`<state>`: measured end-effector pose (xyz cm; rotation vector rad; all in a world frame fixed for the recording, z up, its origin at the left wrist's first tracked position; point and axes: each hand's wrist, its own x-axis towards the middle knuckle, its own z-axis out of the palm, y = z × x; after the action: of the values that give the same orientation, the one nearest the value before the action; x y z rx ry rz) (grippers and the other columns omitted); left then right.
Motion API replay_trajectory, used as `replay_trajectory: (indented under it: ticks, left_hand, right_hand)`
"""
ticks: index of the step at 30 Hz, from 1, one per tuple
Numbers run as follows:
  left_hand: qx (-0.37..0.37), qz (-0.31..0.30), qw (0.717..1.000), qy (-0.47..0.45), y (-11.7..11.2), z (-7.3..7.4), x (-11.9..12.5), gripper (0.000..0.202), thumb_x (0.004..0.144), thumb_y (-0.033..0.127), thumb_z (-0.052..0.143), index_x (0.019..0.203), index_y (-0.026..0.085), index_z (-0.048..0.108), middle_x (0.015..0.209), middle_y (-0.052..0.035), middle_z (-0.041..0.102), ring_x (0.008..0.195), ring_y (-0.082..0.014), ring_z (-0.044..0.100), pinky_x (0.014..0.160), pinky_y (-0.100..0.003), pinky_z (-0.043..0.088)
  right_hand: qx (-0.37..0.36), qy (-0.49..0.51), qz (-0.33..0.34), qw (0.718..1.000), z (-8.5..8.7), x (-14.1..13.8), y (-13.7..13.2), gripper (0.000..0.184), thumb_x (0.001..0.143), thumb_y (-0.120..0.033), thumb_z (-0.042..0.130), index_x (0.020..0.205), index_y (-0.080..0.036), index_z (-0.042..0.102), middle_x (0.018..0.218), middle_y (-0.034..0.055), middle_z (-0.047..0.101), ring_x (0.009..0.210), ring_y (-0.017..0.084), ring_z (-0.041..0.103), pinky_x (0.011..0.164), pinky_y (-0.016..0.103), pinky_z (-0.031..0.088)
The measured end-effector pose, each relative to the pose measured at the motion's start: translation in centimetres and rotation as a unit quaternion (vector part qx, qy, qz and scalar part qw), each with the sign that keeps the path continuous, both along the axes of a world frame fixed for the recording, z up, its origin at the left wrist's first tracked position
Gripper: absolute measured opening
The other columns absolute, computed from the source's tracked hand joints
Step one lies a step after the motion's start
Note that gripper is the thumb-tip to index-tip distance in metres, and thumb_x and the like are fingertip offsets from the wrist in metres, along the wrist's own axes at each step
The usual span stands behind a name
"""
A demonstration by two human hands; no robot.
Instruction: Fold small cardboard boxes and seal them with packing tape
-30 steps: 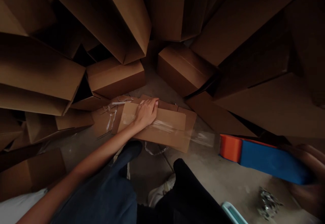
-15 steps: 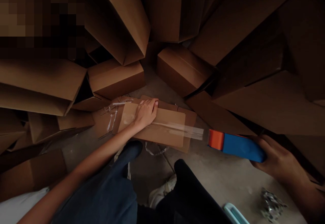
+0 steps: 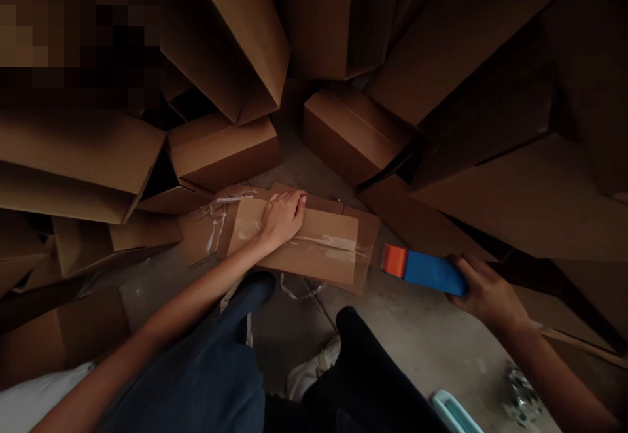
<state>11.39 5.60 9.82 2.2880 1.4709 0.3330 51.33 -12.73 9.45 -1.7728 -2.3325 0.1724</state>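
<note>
Concrete floor (image 3: 422, 335) under a flattened cardboard box (image 3: 314, 264) — clear tape (image 3: 326, 242) across it.

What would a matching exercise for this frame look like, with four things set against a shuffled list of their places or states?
Things:
1. Left hand
2. Right hand
3. Tape dispenser
4. Clear tape strip

Places or states:
A. Lying across the flattened cardboard box
B. Closed around a blue body
C. Held with its orange end toward the cardboard
D. Resting on the cardboard

Pairs: 1-D, 2-B, 3-C, 4-A
</note>
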Motion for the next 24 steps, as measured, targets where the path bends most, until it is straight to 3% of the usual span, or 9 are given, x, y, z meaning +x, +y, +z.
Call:
replay_trajectory:
  ticks: [7,13,17,24]
  left_hand:
    - [-0.007,-0.002,1.000,0.029,-0.1,0.2,0.2,0.032,0.102,0.027,0.032,0.107,0.019,0.063,0.103,-0.0082,0.073,0.099,-0.0245,0.065,0.091,-0.040,0.044]
    - [-0.009,-0.009,0.999,0.047,-0.2,0.3,0.4,0.033,0.103,0.028,0.031,0.102,0.019,0.063,0.101,-0.0083,0.073,0.099,-0.0251,0.065,0.092,-0.041,0.042]
    - [-0.001,-0.017,0.998,0.067,-0.3,0.4,0.6,0.034,0.103,0.029,0.032,0.097,0.017,0.064,0.097,-0.0090,0.073,0.098,-0.0258,0.065,0.091,-0.041,0.041]
    - [0.005,-0.020,0.997,0.074,-0.1,0.4,0.7,0.035,0.103,0.030,0.034,0.092,0.017,0.065,0.093,-0.0090,0.074,0.096,-0.0254,0.066,0.090,-0.041,0.041]
  right_hand:
    - [-0.092,-0.057,-0.030,0.994,-2.6,-3.3,0.8,0.038,0.066,-0.014,0.058,0.104,-0.021,0.056,0.094,0.0100,0.061,0.079,0.025,0.064,0.066,0.032,0.051]
    - [-0.077,-0.118,-0.020,0.990,-3.6,-8.0,2.1,0.034,0.067,-0.015,0.058,0.101,-0.017,0.055,0.090,0.0092,0.057,0.078,0.023,0.057,0.059,0.028,0.044]
    - [-0.064,-0.152,-0.017,0.986,-2.1,-9.4,2.4,0.038,0.065,-0.013,0.058,0.103,-0.015,0.055,0.089,0.0104,0.057,0.077,0.024,0.056,0.059,0.029,0.045]
    - [-0.092,-0.172,-0.016,0.981,3.8,-12.9,2.5,0.044,0.075,-0.013,0.056,0.119,-0.013,0.050,0.092,0.0091,0.058,0.083,0.025,0.058,0.065,0.032,0.050]
